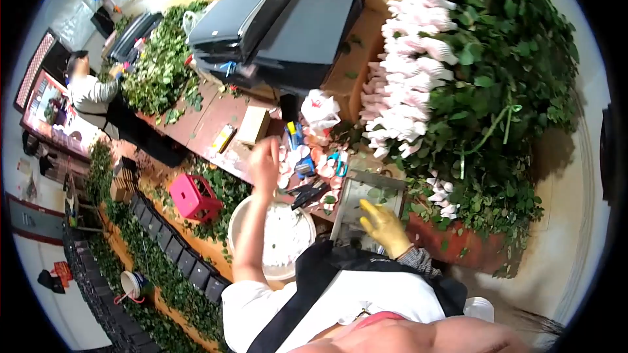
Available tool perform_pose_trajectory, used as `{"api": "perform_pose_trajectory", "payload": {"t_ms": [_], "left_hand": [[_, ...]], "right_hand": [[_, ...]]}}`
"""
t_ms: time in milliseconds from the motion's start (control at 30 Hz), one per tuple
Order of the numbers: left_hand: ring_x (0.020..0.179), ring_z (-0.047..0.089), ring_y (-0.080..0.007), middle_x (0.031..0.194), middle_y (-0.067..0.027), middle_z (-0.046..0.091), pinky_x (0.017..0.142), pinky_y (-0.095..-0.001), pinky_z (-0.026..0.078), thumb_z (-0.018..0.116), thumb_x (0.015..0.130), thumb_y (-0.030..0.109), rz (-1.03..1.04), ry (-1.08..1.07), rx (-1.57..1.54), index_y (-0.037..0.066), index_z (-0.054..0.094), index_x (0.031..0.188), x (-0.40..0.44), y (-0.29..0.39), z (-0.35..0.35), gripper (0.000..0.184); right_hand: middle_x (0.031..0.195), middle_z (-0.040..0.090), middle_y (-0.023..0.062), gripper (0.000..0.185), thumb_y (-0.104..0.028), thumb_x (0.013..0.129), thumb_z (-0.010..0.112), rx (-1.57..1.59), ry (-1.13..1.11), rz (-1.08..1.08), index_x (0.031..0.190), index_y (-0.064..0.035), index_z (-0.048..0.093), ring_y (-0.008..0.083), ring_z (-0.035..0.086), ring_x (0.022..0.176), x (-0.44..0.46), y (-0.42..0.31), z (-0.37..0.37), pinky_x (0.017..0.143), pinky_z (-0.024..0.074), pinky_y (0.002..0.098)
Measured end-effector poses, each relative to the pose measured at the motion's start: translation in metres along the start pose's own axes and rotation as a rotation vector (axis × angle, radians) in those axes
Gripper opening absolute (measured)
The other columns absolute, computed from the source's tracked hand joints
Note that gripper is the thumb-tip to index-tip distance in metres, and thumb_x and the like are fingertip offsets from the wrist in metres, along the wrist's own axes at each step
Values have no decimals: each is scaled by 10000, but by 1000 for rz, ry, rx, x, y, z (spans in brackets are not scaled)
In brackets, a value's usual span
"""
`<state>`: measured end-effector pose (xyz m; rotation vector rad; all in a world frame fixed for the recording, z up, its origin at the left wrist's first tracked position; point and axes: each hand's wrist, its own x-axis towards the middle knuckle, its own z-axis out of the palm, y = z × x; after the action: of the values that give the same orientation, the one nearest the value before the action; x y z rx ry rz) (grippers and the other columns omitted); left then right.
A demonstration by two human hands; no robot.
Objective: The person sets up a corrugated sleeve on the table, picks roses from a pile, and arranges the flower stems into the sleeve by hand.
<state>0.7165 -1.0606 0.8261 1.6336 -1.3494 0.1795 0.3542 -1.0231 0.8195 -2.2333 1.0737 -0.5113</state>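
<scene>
My bare left hand (pixel 264 162) is raised over the table edge, beside a small cardboard box (pixel 254 125). Its fingers look curled in, and whatever they hold, if anything, is hidden. A yellow glove covers my right hand (pixel 383 225), which hovers with fingers apart over a grey metal tray (pixel 367 189) with a few leaves in it. Between my hands lie black-handled pruning shears (pixel 309 194), a blue tool (pixel 305 167), blue-handled scissors (pixel 340 164) and scattered pale petals (pixel 288 160). Below my left forearm stands a white tub (pixel 277 238) holding pale scraps.
Bundles of wrapped roses (pixel 422 59) with leafy stems are piled at right. Dark sloped boxes (pixel 304 23) stand at the back. Left are a pink stool (pixel 195 197), leafy heaps (pixel 160 62) and a row of black crates (pixel 176 248). Another person (pixel 95 95) works at the far table end.
</scene>
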Motion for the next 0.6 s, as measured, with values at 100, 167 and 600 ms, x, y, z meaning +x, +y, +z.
{"api": "perform_pose_trajectory", "payload": {"t_ms": [100, 167, 600], "left_hand": [[716, 595, -263, 795, -110, 635, 656, -351, 479, 625, 926, 81, 218, 137, 223, 24, 650, 915, 133, -33, -29, 64], [1040, 599, -322, 1137, -153, 607, 862, -410, 497, 583, 867, 35, 348, 167, 366, 32, 531, 1253, 218, -49, -38, 389], [889, 602, -222, 920, -23, 592, 785, -368, 486, 643, 793, 117, 596, -44, 833, 125, 600, 958, 306, -105, -26, 171]], "right_hand": [[1098, 652, 214, 482, -233, 896, 649, -156, 108, -60, 1332, -51, 552, 398, 567, 1097, 1, -8, -2, 1018, 417, 441], [1162, 639, 208, 482, -216, 889, 650, -143, 56, 27, 1338, -67, 557, 391, 552, 1148, 2, -10, -2, 1031, 415, 438], [1013, 665, 204, 440, -141, 855, 642, -263, 181, 71, 1268, -3, 580, 387, 601, 1015, 6, -27, -5, 1008, 442, 443]]}}
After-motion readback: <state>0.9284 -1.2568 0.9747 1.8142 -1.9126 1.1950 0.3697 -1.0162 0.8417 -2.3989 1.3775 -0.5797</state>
